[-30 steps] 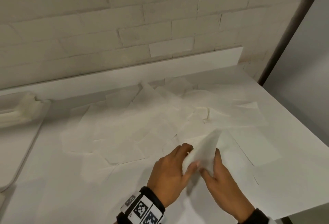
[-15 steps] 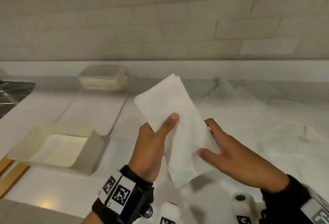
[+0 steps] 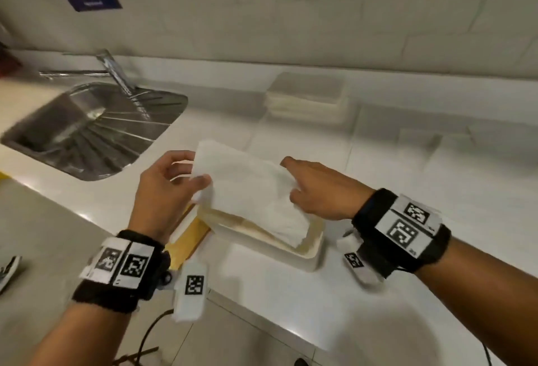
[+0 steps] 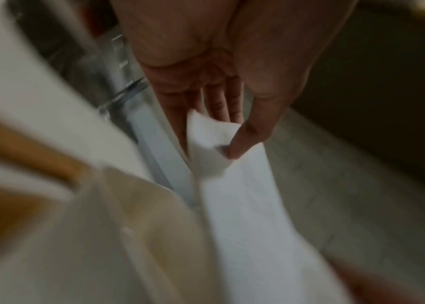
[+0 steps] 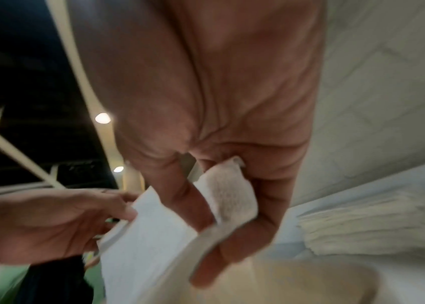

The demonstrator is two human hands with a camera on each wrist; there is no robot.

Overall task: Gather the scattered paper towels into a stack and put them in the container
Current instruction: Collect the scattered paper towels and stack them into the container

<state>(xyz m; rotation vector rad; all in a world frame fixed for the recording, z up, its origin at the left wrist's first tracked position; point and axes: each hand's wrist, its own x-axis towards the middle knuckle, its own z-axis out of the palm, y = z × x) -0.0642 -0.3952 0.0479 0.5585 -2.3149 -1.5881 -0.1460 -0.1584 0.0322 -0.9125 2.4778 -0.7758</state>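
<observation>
Half a second ago the paper towel stack (image 3: 253, 191) was held upright above the table (image 3: 378, 301); now it lies tilted over the white container (image 3: 302, 258), its lower end dipping inside. The left hand (image 3: 163, 191) pinches its far end between thumb and fingers (image 4: 247, 133), and the right hand (image 3: 317, 191) clamps the near edge. The container's inside is mostly hidden by the stack.

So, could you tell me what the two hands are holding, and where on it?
Paper towels, above the container: left hand pinches their left edge, right hand their right edge.
</observation>
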